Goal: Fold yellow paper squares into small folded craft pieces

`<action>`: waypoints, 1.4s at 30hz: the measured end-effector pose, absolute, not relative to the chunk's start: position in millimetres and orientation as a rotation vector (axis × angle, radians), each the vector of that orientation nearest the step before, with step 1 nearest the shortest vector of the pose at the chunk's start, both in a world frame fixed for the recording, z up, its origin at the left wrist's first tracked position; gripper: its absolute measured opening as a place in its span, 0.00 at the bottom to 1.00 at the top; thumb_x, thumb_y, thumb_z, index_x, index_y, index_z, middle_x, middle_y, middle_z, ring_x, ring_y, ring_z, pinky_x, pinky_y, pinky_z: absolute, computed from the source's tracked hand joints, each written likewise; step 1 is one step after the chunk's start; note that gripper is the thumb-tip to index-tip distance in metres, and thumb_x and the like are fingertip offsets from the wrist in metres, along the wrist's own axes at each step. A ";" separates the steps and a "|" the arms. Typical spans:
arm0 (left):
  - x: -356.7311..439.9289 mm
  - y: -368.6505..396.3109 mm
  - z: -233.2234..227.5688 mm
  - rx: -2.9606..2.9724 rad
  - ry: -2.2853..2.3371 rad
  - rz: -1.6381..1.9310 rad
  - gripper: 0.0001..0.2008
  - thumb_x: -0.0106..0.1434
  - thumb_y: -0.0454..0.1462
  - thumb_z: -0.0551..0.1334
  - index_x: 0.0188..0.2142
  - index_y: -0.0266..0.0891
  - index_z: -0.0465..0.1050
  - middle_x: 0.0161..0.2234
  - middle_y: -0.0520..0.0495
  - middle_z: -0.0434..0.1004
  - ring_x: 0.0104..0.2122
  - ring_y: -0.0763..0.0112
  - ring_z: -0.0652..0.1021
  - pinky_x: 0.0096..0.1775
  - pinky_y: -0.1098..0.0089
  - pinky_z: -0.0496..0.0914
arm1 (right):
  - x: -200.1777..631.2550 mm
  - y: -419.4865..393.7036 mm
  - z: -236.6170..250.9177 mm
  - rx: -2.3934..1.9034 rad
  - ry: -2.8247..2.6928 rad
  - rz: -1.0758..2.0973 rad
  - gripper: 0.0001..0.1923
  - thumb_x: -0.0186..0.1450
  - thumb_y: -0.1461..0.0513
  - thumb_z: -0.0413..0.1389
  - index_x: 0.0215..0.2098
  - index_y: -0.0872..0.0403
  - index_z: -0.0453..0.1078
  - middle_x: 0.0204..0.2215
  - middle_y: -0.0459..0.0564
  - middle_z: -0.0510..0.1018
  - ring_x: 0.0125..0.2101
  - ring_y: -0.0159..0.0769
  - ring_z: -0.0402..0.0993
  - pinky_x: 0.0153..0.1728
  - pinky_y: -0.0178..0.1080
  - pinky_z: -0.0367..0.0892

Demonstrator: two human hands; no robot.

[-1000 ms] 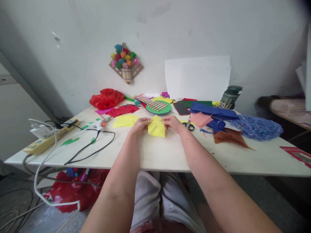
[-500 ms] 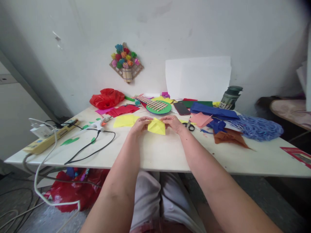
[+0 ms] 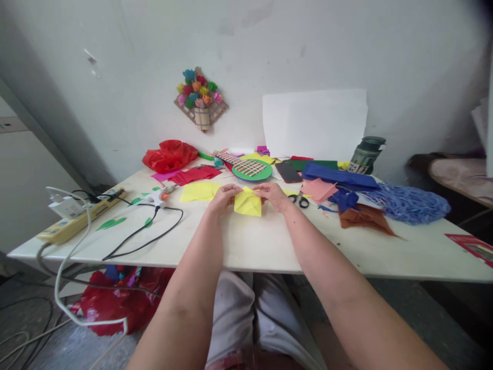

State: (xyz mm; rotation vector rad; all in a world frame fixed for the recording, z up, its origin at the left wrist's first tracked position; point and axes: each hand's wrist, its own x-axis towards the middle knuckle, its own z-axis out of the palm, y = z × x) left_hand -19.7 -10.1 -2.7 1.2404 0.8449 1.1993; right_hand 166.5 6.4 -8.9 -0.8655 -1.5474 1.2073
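The folded yellow paper square (image 3: 248, 203) sat right between the two hands, just above the white table (image 3: 254, 241) near its middle. The left hand (image 3: 224, 198) pinched the paper's left top corner, with its fingers closed on the edge. The right hand (image 3: 275, 195) pinched the right top corner in the same way. So both hands were closed on the same piece, one on each side, and each was just as near to it as the other. The top edge of the paper ran sideways from one hand to the other. The rest of the paper hung down toward the person, with its low edge close to the table or touching it; I could not tell which.

A flat yellow paper sheet (image 3: 198, 191) lay on the table just past the left hand. Black-handled scissors (image 3: 299, 199) lay just past the right hand, with a pink paper piece (image 3: 318, 189) beside them. A white glue gun (image 3: 156, 198) with a black cord lay well off to the left. A round green woven mat (image 3: 251, 169) lay farther back, near the wall.
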 end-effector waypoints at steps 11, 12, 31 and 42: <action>-19.5 -12.3 -2.6 1.345 0.880 1.206 0.19 0.41 0.36 0.64 0.35 0.37 0.65 0.20 0.54 0.69 0.21 0.77 0.71 0.25 0.76 0.63 | 162.2 -0.7 -2.5 -0.928 -1.521 1.188 0.16 0.47 0.61 0.60 0.35 0.58 0.71 0.19 0.46 0.72 0.17 0.26 0.63 0.18 0.31 0.61; -19.6 -12.3 -2.7 1.356 0.870 1.211 0.19 0.42 0.36 0.64 0.36 0.37 0.65 0.19 0.55 0.68 0.20 0.77 0.70 0.25 0.76 0.63 | 162.6 -0.2 -3.1 -0.926 -1.523 1.207 0.16 0.47 0.60 0.59 0.35 0.57 0.71 0.19 0.46 0.73 0.17 0.26 0.63 0.18 0.31 0.61; -18.3 -8.0 -5.5 1.424 0.890 1.190 0.18 0.42 0.37 0.65 0.35 0.35 0.69 0.24 0.52 0.71 0.24 0.75 0.72 0.28 0.74 0.64 | 163.2 1.6 -7.1 -1.034 -1.453 1.355 0.08 0.48 0.59 0.58 0.19 0.57 0.67 0.13 0.44 0.69 0.15 0.28 0.62 0.16 0.32 0.55; -19.9 -5.8 -9.4 1.203 0.871 1.119 0.18 0.38 0.35 0.68 0.30 0.34 0.67 0.25 0.49 0.73 0.25 0.73 0.74 0.30 0.71 0.67 | 162.2 2.4 -6.0 -0.975 -1.430 1.345 0.08 0.45 0.61 0.59 0.20 0.58 0.68 0.15 0.45 0.71 0.17 0.28 0.65 0.18 0.32 0.59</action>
